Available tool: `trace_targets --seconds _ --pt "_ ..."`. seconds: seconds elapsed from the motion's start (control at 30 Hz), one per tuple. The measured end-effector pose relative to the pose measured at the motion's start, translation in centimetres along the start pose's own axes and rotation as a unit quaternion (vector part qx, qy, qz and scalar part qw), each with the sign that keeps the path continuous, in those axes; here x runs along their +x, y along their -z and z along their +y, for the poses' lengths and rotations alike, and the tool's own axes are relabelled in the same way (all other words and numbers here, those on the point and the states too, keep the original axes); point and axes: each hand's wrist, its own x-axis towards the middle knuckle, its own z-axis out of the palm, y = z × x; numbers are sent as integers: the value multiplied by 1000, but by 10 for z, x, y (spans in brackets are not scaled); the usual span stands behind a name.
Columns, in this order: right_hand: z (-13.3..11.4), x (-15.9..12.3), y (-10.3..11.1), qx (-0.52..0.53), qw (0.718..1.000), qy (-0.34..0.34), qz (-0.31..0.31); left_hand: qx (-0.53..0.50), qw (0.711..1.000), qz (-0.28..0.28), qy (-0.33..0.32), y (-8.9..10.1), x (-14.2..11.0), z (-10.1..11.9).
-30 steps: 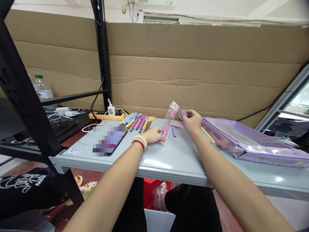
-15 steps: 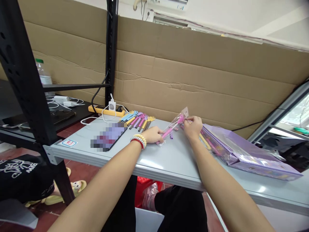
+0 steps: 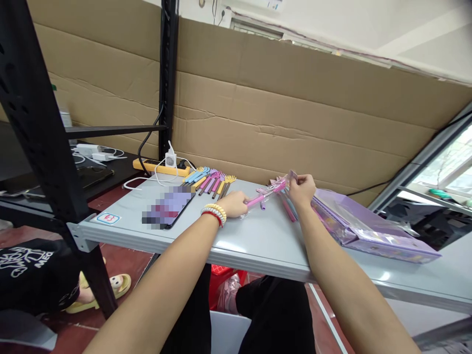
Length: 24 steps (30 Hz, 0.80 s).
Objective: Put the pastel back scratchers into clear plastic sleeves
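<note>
My left hand (image 3: 235, 203) is closed on the handle end of a pink back scratcher (image 3: 255, 199) with a claw-like head, just above the table. A clear plastic sleeve (image 3: 276, 186) surrounds it, and my right hand (image 3: 303, 188) pinches the sleeve's far end. Beneath them lies a short purple piece (image 3: 263, 205). More pink and blue handles (image 3: 289, 210) lie beside my right hand, partly hidden by it. To the left, several unwrapped back scratchers (image 3: 209, 182) in blue, yellow, pink and purple lie in a row.
A phone (image 3: 176, 206) with a blurred screen lies left on the grey table (image 3: 258, 246). Behind it is a yellow power strip (image 3: 158, 167) with a white charger. A purple case (image 3: 368, 231) stands at right. Cardboard (image 3: 295, 123) walls the back; a black post (image 3: 40, 118) rises left.
My right hand has moved slightly right and outward, drawing the sleeve's end with it. My left hand still grips the pink back scratcher. The view has shifted a little.
</note>
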Motion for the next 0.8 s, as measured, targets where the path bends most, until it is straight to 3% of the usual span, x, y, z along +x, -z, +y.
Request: trace_targets --seconds 0.1,0.23,0.43,0.8 --pt "9 5 0 25 999 -36 -4 33 999 29 13 0 2 -5" --pt "17 10 0 114 987 -112 -26 22 991 113 68 -1 7 -12" --pt "18 9 4 201 968 -141 -54 -10 968 210 136 2 8 -13" --pt "22 13 5 249 949 -179 -67 -75 944 271 172 7 8 -16"
